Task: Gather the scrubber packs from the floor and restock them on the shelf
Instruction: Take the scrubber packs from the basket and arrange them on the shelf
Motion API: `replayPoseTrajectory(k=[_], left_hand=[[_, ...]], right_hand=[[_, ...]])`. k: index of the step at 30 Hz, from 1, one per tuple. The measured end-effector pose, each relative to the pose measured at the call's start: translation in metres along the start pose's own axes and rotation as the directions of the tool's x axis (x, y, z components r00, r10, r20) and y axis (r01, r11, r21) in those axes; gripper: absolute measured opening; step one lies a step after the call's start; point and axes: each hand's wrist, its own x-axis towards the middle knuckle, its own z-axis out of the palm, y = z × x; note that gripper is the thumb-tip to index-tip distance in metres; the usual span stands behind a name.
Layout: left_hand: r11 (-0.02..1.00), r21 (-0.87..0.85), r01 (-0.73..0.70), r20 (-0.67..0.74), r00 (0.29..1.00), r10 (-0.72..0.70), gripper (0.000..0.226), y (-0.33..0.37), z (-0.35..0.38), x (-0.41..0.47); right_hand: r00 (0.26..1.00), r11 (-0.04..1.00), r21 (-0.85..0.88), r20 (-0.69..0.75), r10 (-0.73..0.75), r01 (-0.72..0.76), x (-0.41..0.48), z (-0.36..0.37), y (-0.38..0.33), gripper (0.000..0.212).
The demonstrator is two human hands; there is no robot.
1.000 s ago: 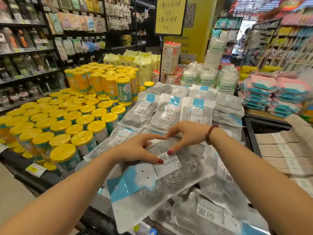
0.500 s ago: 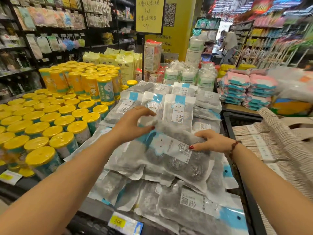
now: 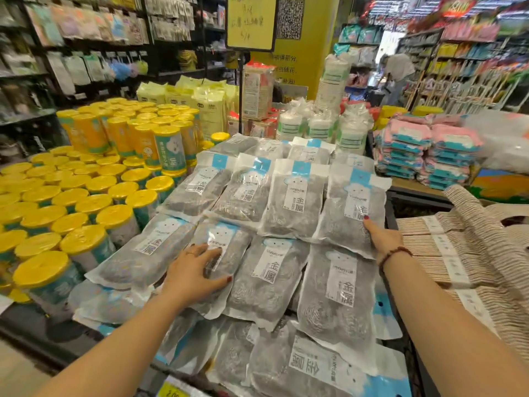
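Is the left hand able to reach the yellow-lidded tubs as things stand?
Likely yes: the left hand rests open on a scrubber pack, and the tubs stand uncovered close beside it.

Your left hand lies flat with fingers spread on the near pack, one of many scrubber packs laid in overlapping rows across the shelf. Your right hand holds the right-end pack of the row behind by its lower edge, thumb on top and fingers hidden beneath. A bead bracelet circles that wrist. Yellow-lidded canisters crowd the shelf just left of the packs, and beige bundles lie to their right. Pink and blue packets are stacked farther back on the right. A yellow price tag shows at the shelf's front edge
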Motion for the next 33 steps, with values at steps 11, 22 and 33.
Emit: replayPoseTrajectory(k=[11, 22, 33], left_hand=[[1.0, 0.026, 0.008, -0.046, 0.999, -0.007, 0.098, -0.006, 0.011, -0.001], [0.999, -0.027, 0.03, -0.027, 0.999, -0.03, 0.095, -0.002, 0.01, -0.006], [0.982, -0.186, -0.044, -0.149, 0.989, 0.016, 0.034, -0.033, -0.033, -0.051]], right_hand=[[0.817, 0.265, -0.823, 0.351, -0.458, 0.502, 0.009, 0.032, 0.013, 0.081], [0.841, 0.212, -0.854, 0.369, -0.395, 0.474, 0.006, 0.036, 0.022, 0.076], [0.6, 0.348, -0.505, 0.516, -0.611, 0.789, -0.139, 0.093, 0.008, 0.043]])
